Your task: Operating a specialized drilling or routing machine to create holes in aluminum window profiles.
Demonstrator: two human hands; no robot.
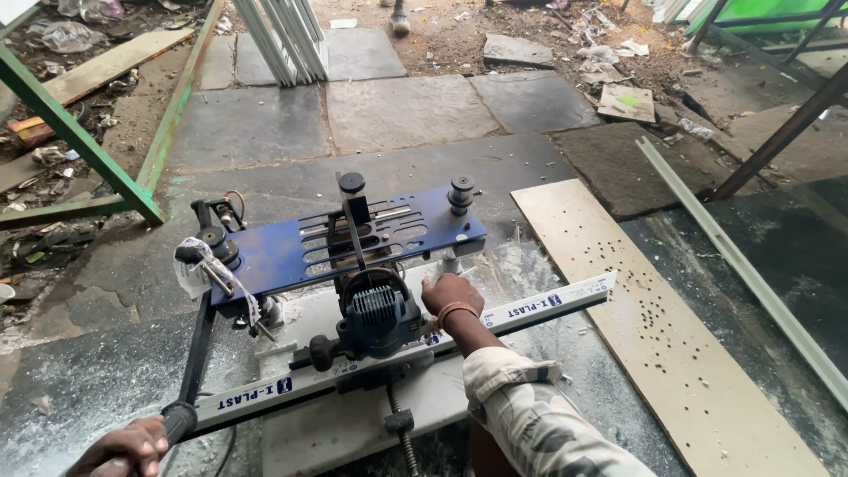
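Head view: a black lever point(196, 353) is gripped by the left hand point(124, 448); the right hand point(452, 296), fingers curled, is pressed on the white profile point(530, 309) beside the router point(380, 314).

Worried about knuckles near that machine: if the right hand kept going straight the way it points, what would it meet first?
The right hand rests on the long white plastic profile, pointing up and away. Straight on, it would probably first meet the blue perforated metal plate of the machine; depth is unclear.
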